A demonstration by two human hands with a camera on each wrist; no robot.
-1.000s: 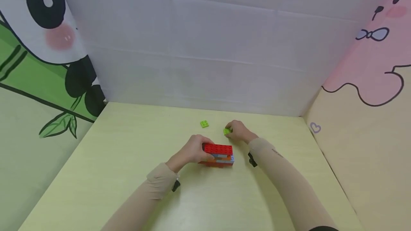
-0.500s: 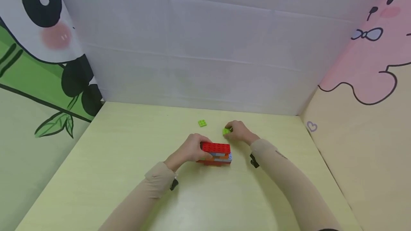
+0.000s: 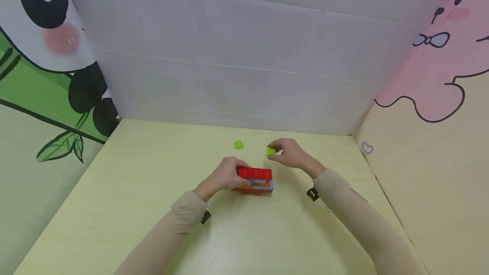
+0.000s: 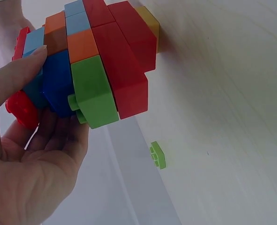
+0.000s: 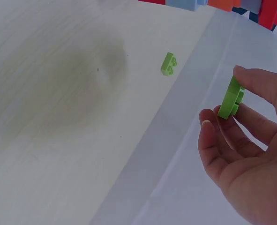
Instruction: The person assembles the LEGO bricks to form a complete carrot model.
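Observation:
My left hand (image 3: pixel 224 175) grips the left end of a stack of toy building bricks (image 3: pixel 256 174), red on top with blue, orange and red layers beneath. In the left wrist view the thumb lies across the side of the brick stack (image 4: pixel 86 61), and a green brick (image 4: pixel 95 91) shows at its near end. My right hand (image 3: pixel 292 154) pinches a flat lime-green brick (image 5: pixel 231 98) between thumb and fingers, studs toward the palm in the right wrist view. It is beyond and right of the stack.
Another flat lime-green brick (image 3: pixel 238 144) lies on the pale table (image 3: pixel 153 160), behind the stack. A white wall (image 3: pixel 229 54) rises at the table's back edge. Side walls with cartoon drawings stand left and right.
My right hand has lifted the lime-green brick up from the table and turned slightly. The left hand keeps its grip on the stack. The head view has shifted slightly.

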